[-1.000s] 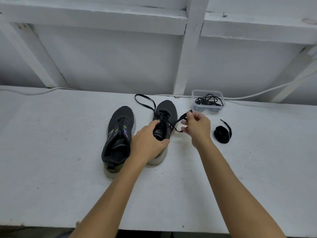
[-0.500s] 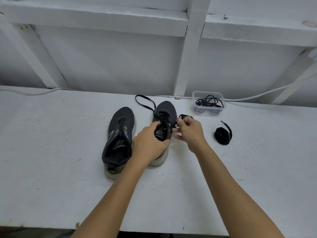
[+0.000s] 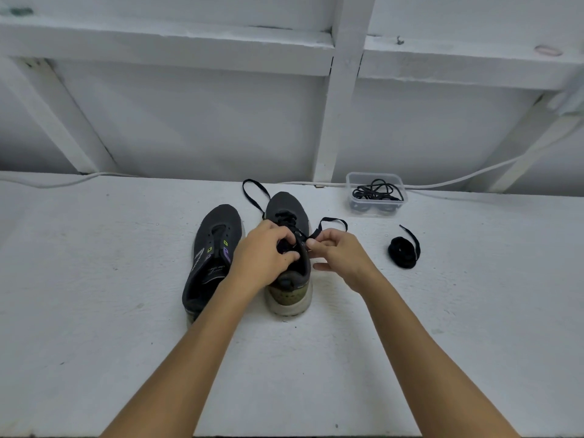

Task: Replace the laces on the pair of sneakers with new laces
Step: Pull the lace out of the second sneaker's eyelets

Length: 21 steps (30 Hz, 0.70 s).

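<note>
1. since half a second ago, right hand (image 3: 339, 257) has kept close beside the right sneaker (image 3: 289, 248) and now pinches the black lace (image 3: 328, 221) at the shoe's right edge; left hand (image 3: 262, 254) has shifted up over the tongue.
2. left grip: fingers curled around the tongue and eyelet area, holding the shoe.
3. right grip: thumb and forefinger closed on the lace; a loop of it arcs above the hand.
4. other lace end loops onto the desk (image 3: 94, 279) beyond the toe.
5. left sneaker (image 3: 211, 257), unlaced, lies just beside.
6. coiled lace (image 3: 404, 251) rests right of the hands; clear tub (image 3: 376, 194) with tangled laces behind it.
</note>
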Motion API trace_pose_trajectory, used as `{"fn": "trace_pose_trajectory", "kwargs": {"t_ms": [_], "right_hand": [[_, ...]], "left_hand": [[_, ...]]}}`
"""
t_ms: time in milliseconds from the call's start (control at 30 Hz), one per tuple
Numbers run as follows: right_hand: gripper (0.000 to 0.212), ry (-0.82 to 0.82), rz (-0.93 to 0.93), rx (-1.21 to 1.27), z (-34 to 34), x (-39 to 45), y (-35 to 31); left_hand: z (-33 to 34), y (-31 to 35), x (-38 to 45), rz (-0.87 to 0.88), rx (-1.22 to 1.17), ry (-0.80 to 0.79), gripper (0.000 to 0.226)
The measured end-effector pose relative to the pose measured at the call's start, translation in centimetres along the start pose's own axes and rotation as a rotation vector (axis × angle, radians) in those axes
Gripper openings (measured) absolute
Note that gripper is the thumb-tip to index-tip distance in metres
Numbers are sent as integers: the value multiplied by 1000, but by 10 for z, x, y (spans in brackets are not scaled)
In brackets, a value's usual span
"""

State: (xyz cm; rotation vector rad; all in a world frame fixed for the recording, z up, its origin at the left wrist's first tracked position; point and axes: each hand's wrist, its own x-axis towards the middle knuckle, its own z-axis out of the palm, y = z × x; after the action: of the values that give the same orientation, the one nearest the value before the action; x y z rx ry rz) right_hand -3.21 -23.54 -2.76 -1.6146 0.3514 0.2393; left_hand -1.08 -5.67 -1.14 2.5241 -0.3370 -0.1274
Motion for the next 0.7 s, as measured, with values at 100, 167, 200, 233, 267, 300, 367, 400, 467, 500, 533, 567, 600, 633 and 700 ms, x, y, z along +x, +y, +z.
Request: {"fn": "trace_pose_trajectory", "kwargs": {"t_ms": [100, 167, 200, 233, 267, 300, 367, 400, 467, 500, 533, 567, 600, 633, 700], "right_hand": [[14, -2, -6, 17, 0, -1, -1], [12, 3, -51, -8, 1, -1, -2], [11, 14, -82, -23, 2, -1, -2], [10, 23, -111, -34, 3, 0, -2], [9, 26, -131, -40, 4, 1, -1], [7, 19, -144, -48, 5, 2, 0], [11, -14, -146, -65, 6, 3, 2], [16, -31, -140, -71, 6, 3, 2], [20, -53, -126, -85, 6, 3, 0], [20, -58, -121, -95, 6, 3, 0], [20, -57, -119, -111, 7, 3, -1], [19, -50, -123, -142, 7, 4, -1], [17, -37, -129, -186, 7, 5, -2], [15, -21, -132, -235, 7, 5, -4], [11, 15, -134, -308, 8, 5, -6]], "left_hand": [[5, -2, 1, 12, 3, 57, 13], [7, -3, 2, 13, -30, 79, 10], [8, -4, 2, 13, -57, 90, 9], [9, -4, 3, 12, -79, 102, 9], [11, -4, 3, 12, -93, 112, 9], [12, -4, 3, 9, -101, 118, 10], [15, -4, 6, -2, -104, 121, 11], [16, -4, 7, -7, -102, 117, 11], [18, -3, 9, -21, -118, 99, 10], [19, -3, 9, -32, -132, 85, 10], [20, -2, 10, -40, -138, 72, 11], [20, -2, 10, -47, -133, 62, 11], [20, -2, 11, -51, -123, 58, 11], [20, -2, 11, -53, -120, 58, 11], [19, -1, 12, -60, -152, 56, 11]]}}
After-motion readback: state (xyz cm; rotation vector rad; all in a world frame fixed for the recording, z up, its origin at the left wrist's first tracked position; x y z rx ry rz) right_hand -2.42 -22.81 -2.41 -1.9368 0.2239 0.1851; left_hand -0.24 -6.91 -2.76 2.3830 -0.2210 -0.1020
